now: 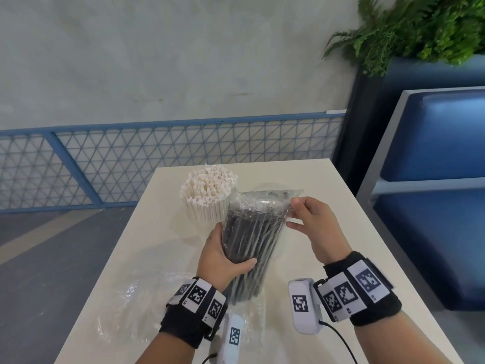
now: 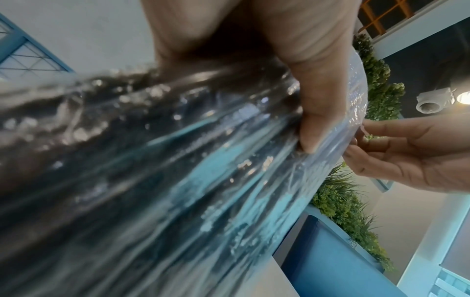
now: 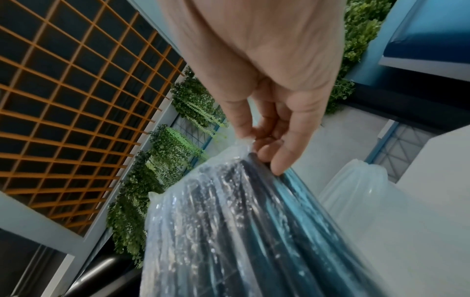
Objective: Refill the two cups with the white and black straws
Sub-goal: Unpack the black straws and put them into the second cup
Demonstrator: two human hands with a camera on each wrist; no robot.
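One pack point(image 1: 252, 240) of black straws, sealed in clear film, is held above the table point(image 1: 341, 232): the left hand point(image 1: 223, 256) grips its middle, the right hand point(image 1: 312, 224) pinches the film's top corner. A sudden tear could scatter straws, or knock the white straws point(image 1: 207, 195) just behind.

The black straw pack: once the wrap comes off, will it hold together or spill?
Likely to spill: the black straw pack looks bound only by its wrap, which the right hand pinches. Probably light; the left hand holds it alone. Loose round straws would roll.
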